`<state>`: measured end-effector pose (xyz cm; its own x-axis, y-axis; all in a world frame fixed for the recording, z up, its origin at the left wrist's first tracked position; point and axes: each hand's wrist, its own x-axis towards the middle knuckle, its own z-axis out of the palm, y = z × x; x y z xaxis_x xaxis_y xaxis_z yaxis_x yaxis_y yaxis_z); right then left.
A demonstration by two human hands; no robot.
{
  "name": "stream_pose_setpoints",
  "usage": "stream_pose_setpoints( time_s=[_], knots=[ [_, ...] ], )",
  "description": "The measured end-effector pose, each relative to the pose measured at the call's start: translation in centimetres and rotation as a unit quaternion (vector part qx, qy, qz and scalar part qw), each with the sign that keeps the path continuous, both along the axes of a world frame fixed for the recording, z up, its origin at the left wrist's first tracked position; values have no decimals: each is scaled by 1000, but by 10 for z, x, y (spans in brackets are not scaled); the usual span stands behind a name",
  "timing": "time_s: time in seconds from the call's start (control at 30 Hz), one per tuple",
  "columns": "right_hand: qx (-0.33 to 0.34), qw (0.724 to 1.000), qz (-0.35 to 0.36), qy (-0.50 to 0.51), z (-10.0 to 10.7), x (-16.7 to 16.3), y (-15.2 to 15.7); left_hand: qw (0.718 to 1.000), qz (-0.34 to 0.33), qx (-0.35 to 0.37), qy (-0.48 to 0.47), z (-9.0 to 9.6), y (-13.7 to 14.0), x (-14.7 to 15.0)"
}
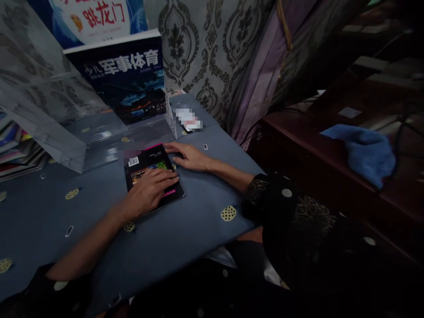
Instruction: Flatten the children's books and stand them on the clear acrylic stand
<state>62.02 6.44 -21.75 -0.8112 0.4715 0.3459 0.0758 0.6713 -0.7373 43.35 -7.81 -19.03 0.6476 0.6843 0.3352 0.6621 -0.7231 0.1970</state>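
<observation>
A black book [155,154] with a barcode, a coloured picture and pink marks lies closed on the blue tablecloth. Flat across its lower part rests my left hand [150,190], fingers stretched out towards the right edge. My right hand [188,157] is at the book's upper right corner, its fingertips reaching that edge, thumb and fingers apart. Behind the book, a dark blue book [132,88] with white Chinese lettering stands upright in a clear plastic stand [149,128].
Another blue book [102,20] stands further back. A stack of books [20,150] lies at the left. A blurred pale item [188,119] sits right of the stand. On a dark red wooden desk [298,141] lies a blue cloth [364,150]. Patterned wallpaper and a purple curtain [255,75] are behind.
</observation>
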Motion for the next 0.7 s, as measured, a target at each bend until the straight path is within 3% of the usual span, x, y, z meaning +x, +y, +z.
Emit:
stream_pose_setpoints(
  time_s=[0.17, 0.4, 0.7],
  knots=[
    [26, 999, -16, -20, 1, 1, -1, 1000, -9, -12, 2, 4, -18, 10],
    [129, 987, -64, -72, 1, 4, -21, 999, 23, 21, 43, 6, -31, 21],
    [129, 991, -11, -16, -4, 37, -61, 995, 45, 80, 32, 4, -34, 26]
  ],
)
